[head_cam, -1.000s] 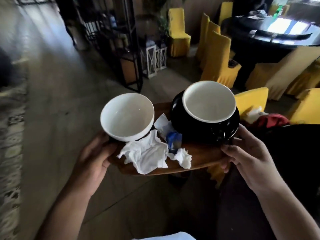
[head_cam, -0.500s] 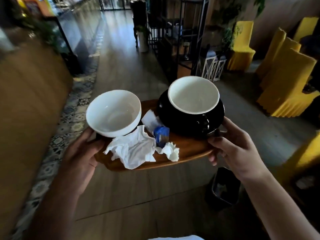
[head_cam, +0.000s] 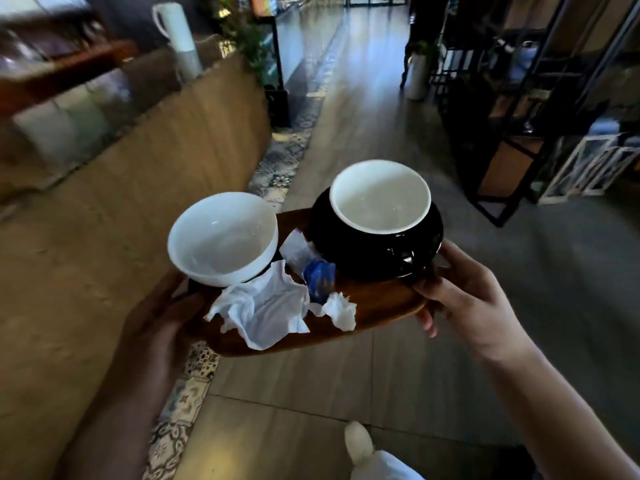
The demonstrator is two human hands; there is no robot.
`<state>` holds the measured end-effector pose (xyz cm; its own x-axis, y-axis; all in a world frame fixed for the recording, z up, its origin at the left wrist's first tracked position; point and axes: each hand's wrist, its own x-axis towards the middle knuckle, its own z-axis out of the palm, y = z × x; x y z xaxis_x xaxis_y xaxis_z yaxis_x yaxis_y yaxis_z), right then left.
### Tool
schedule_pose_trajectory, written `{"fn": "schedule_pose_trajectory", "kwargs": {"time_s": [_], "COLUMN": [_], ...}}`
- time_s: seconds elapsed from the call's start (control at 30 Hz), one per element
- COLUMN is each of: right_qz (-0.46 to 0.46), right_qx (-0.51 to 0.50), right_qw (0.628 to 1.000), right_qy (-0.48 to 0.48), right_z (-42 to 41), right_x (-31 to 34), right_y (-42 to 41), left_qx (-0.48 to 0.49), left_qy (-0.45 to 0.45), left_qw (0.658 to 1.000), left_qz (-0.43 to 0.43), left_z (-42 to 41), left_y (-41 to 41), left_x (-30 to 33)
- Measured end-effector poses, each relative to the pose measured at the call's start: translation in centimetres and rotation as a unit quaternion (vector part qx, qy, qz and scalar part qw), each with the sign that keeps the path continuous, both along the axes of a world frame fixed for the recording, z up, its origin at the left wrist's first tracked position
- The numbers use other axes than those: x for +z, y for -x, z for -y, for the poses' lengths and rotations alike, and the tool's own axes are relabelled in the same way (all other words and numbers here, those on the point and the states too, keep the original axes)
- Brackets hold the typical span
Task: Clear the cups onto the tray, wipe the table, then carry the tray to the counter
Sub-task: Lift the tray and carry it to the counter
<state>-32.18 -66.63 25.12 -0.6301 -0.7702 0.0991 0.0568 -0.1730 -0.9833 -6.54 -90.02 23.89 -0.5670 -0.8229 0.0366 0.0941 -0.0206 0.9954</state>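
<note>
This is a café or small restaurant, seen from a walkway between a service bench and display shelving. To the left of the hands [head_cam: 471, 299] runs a long wood-fronted bench [head_cam: 145, 174], with blurred glassware and a tall white jug [head_cam: 178, 39] on top and green plants [head_cam: 242, 32] at its far end. A strip of patterned tiles [head_cam: 284, 161] borders its foot, beside pale wood-look floor [head_cam: 363, 109] that stretches ahead of the hands. To the right stands black metal shelving [head_cam: 519, 109] with white lanterns [head_cam: 595, 164] at its base. Between the hands, a wooden tray [head_cam: 374, 306] carries used cups and crumpled napkins [head_cam: 266, 306].
</note>
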Motion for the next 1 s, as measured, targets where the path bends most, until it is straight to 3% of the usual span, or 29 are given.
{"fn": "schedule_pose_trajectory", "kwargs": {"time_s": [0.1, 0.37, 0.53, 0.63, 0.7, 0.73, 0.77, 0.83, 1.0], "right_qz": [-0.006, -0.022, -0.021, -0.025, -0.03, -0.034, -0.035, -0.029, -0.024], "right_qx": [0.036, 0.179, 0.243, 0.279, 0.297, 0.302, 0.306, 0.312, 0.329], "right_qw": [0.999, 0.983, 0.969, 0.959, 0.954, 0.952, 0.951, 0.949, 0.944], "right_qy": [0.007, 0.028, 0.036, 0.036, 0.03, 0.026, 0.022, 0.024, 0.03], "right_z": [5.6, 21.1, 28.6, 32.1, 34.5, 35.6, 36.7, 38.8, 43.3], "right_x": [-0.3, 0.3, 1.1, 1.6, 1.8, 1.8, 1.7, 1.6, 1.3], "right_y": [2.1, 7.6, 8.9, 8.4, 7.4, 6.8, 6.0, 4.1, -1.6], "left_qx": [0.058, 0.176, 0.249, 0.208, 0.206, 0.252, 0.303, 0.321, 0.339], "left_qy": [-0.041, -0.03, -0.012, -0.109, -0.087, -0.09, -0.035, -0.011, -0.03], "left_qw": [0.997, 0.982, 0.968, 0.965, 0.964, 0.952, 0.946, 0.946, 0.939], "left_qz": [-0.018, -0.063, -0.034, -0.12, -0.142, -0.152, -0.109, -0.048, -0.05], "left_z": [3.3, 11.2, 13.8, 14.7, 15.0, 15.9, 16.3, 17.5, 21.6], "left_y": [-0.1, 1.0, 0.9, 0.2, -1.4, -2.4, -3.4, -5.4, -11.1], "left_x": [-0.3, -0.6, -0.2, 1.1, 0.8, 0.2, -0.4, -0.3, -0.1]}}
